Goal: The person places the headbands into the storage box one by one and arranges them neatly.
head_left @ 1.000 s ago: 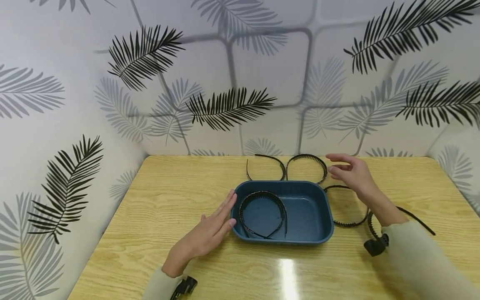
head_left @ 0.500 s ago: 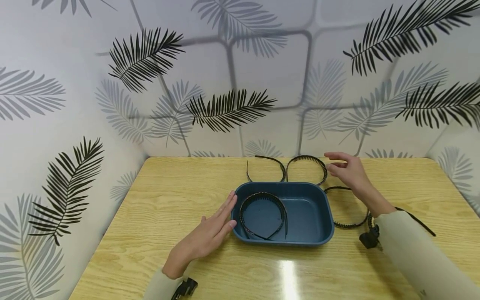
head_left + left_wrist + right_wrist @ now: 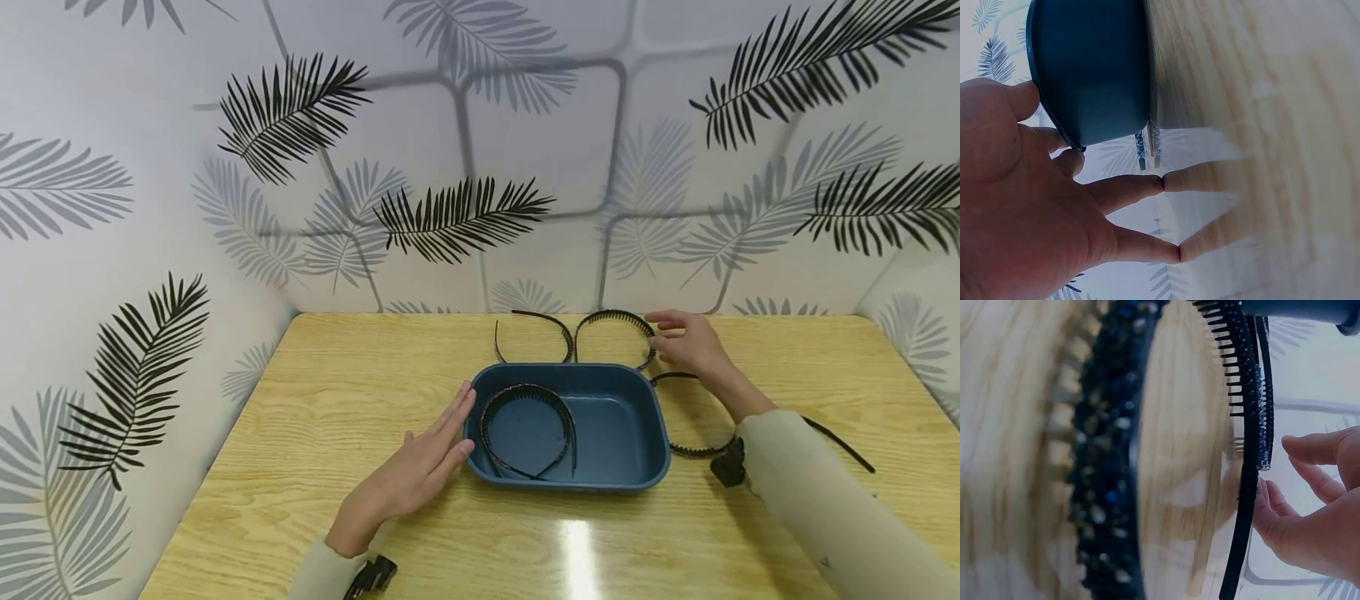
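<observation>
Left hand: your left hand (image 3: 416, 471), left of centre at the bottom of the head view, rests against the tray's left end; fingers extended and released, gripping nothing. The left wrist view shows two fingertips meeting the tabletop.
Right hand: your right hand (image 3: 693, 346), right of centre in the head view, has its fingers released and bent, thumb and forefinger apart. Contact with the headband beside them cannot be told.
Nearest headband: the back-right headband (image 3: 615, 313), just behind the tray, its right edge at your right fingertips.
Other headbands: a back-left headband (image 3: 547, 317) beside it; a right-side headband (image 3: 701, 452) by the tray's right wall; a far-right headband (image 3: 838, 441), partly hidden by your sleeve (image 3: 825, 492).
Tray: the blue tray (image 3: 611, 429), lower centre, holds a looped headband (image 3: 527, 388) in its left half; whether more than one lies there cannot be told.
Surface: wood-grain table (image 3: 337, 417), against a leaf-patterned wall (image 3: 525, 142).
</observation>
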